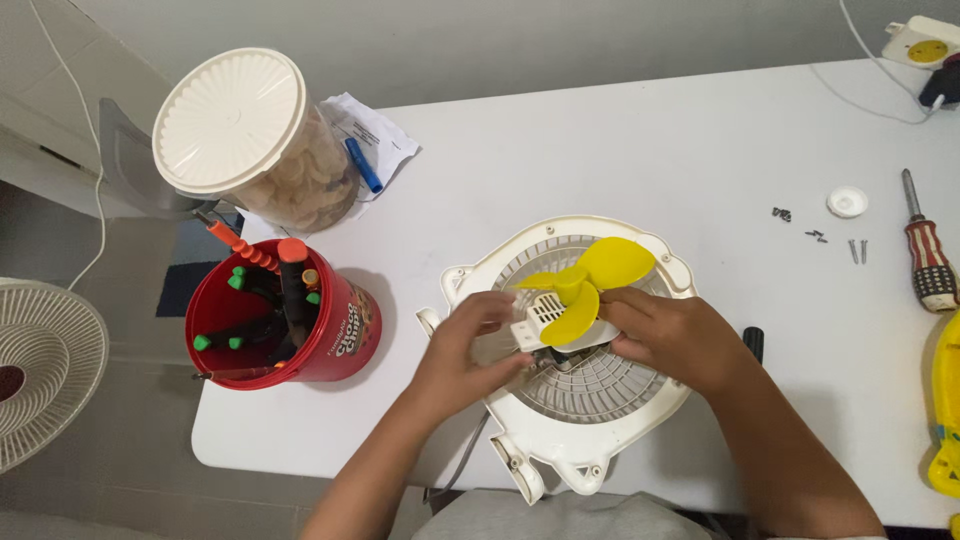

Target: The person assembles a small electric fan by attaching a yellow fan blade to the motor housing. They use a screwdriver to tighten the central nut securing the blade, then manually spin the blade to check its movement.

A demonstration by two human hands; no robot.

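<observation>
Now both hands — left hand (468,345), right hand (672,340) — have fingers closed around the yellow fan blade's (590,285) white motor block (545,318).

Yellow fan blade (590,285) sitting tilted on a small white motor block (543,318), both resting over the middle of a round white fan grille (600,385) lying flat on the white counter (650,150) near its front edge

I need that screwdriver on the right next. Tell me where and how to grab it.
Take the screwdriver by its thick striped handle, the end nearer you, coming from above with the right hand. It lies flat on the white table, thin shaft pointing away. The handle is the widest part, with bare table around it for the fingers.
</observation>
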